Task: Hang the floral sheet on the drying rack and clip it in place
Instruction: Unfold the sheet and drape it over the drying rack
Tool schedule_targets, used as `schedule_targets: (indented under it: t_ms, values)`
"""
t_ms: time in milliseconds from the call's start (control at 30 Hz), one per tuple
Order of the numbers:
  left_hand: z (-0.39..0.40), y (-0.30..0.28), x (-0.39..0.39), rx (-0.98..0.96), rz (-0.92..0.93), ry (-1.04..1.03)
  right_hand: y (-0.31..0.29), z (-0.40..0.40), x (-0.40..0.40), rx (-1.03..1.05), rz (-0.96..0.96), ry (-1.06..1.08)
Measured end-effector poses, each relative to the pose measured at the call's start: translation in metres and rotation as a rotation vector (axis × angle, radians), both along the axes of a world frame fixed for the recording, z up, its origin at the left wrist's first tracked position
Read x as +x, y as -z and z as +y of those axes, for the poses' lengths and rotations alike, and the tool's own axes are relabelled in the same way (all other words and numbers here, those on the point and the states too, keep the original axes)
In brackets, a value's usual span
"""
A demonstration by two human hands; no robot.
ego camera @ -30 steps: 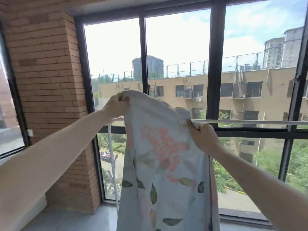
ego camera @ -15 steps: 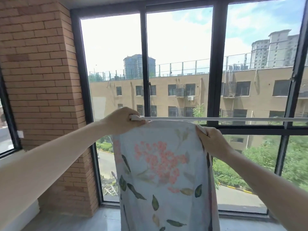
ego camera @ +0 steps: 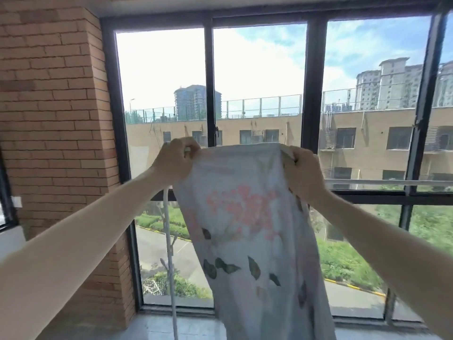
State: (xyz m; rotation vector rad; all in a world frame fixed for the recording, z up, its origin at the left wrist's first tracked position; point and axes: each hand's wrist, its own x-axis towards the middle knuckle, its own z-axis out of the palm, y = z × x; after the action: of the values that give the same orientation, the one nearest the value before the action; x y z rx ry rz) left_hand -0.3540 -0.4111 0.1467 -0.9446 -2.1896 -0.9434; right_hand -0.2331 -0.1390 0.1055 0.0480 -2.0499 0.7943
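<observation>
The floral sheet (ego camera: 247, 217), pale with pink blossoms and dark green leaves, hangs down in front of me. My left hand (ego camera: 175, 159) grips its top left corner and my right hand (ego camera: 305, 171) grips its top right corner. The top edge is stretched between them, raised above the white rail of the drying rack (ego camera: 387, 182), which runs to the right behind the sheet. The rack's white upright (ego camera: 169, 253) drops to the floor at the left. No clip is in view.
A brick pillar (ego camera: 56, 133) stands at the left. Dark-framed floor-to-ceiling windows (ego camera: 312, 94) close off the space right behind the rack. A grey floor strip (ego camera: 147, 327) lies below.
Both hands have lifted the sheet's top edge from rail height to above the rail. The cloth is pulled flatter between them.
</observation>
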Motion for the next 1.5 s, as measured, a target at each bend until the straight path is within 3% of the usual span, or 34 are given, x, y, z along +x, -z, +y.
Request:
schedule_targets:
  t_ms: [100,233,367,467,567,667,767,867,1033,1167,1267,1500]
  values:
    - [-0.004,-0.003,0.007,-0.017,-0.073,-0.011,0.013,-0.009,0.004,0.111,-0.141,-0.08]
    - [-0.008,0.007,0.017,-0.087,-0.282,0.049,0.023,-0.015,0.011,0.036,-0.16,-0.078]
    - [-0.007,0.008,0.046,-0.512,-0.323,0.2,0.028,-0.024,0.012,0.057,-0.257,-0.139]
    - [0.002,0.009,0.059,-0.625,-0.258,0.23,0.027,-0.023,0.017,0.0,-0.253,-0.108]
    - [0.008,0.013,0.06,-0.599,-0.102,0.179,0.028,-0.02,0.027,-0.025,-0.251,-0.087]
    - [0.007,0.019,0.049,-0.434,-0.019,0.067,0.032,-0.019,0.034,-0.045,-0.266,-0.099]
    - [0.011,0.028,0.035,-0.235,-0.301,0.06,0.036,-0.017,0.033,-0.058,-0.292,-0.11]
    - [0.015,0.035,0.034,-0.03,-0.62,0.211,0.039,-0.013,0.026,-0.043,-0.324,-0.067]
    - [0.016,0.027,0.049,0.159,-0.824,0.298,0.047,-0.012,0.031,0.0,-0.428,-0.054]
    - [0.023,0.021,0.055,0.048,-0.645,0.288,0.076,-0.017,0.03,0.028,-0.507,-0.026]
    - [0.027,0.022,0.053,0.059,-0.505,0.263,0.124,-0.02,0.029,-0.067,-0.611,-0.143]
    - [0.03,0.024,0.043,0.051,-0.457,0.261,0.229,-0.05,0.023,-0.207,-0.866,-0.246]
